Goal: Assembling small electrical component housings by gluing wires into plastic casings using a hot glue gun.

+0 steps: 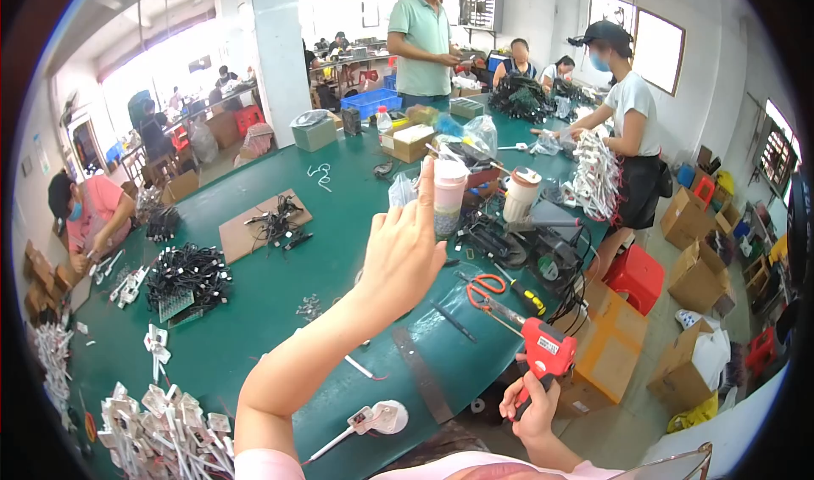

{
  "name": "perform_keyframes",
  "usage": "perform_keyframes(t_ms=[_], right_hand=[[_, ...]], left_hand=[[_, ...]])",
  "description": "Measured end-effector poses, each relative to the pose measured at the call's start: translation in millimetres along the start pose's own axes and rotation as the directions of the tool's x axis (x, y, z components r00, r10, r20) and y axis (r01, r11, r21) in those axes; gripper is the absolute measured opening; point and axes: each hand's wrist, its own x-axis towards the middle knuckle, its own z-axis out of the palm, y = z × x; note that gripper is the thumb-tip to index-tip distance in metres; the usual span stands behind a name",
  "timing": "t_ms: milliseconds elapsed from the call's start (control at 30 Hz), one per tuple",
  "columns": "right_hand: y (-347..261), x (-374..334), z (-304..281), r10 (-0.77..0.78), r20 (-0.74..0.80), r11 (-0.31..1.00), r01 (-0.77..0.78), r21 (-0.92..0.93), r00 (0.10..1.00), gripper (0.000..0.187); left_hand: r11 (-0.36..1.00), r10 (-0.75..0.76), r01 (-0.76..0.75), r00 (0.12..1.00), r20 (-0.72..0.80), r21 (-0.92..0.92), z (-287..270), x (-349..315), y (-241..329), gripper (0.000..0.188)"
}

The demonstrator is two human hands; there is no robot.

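Note:
My left hand (403, 251) is raised over the green table with its index finger stretched out and the other fingers bent; nothing shows in it. Behind the fingertip stands a clear cup with a pale lid (448, 196). My right hand (536, 405), at the table's near right edge, grips a red soldering gun (549, 348) by its black handle, its thin metal tip aimed up and left. Orange looped handles (486, 291) and a yellow-and-black screwdriver (527, 297) lie beyond that tip. Near my left forearm rests a white part with a round head and cable (383, 417).
White wired parts (165, 433) are heaped at the lower left, black cables (188, 281) farther up. A beige cup (521, 193) stands right of the clear one. Cardboard boxes (604, 344) and a red stool (636, 278) crowd the right side. Several people work around the table.

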Motion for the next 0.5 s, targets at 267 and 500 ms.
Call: perform_keyframes(t_ms=[267, 500], right_hand=[[2.0, 2.3, -19.7, -0.026, -0.087, 1.000, 0.028, 0.013, 0.996, 0.041], [1.8, 11.5, -21.7, -0.026, -0.051, 0.999, 0.028, 0.042, 0.998, 0.041]], left_hand=[[0.990, 0.122, -0.127, 0.990, -0.077, -0.067, 31.9, 8.7, 30.4, 0.104], [0.991, 0.123, -0.127, 0.985, -0.122, -0.033, 33.0, 14.0, 36.0, 0.104]])
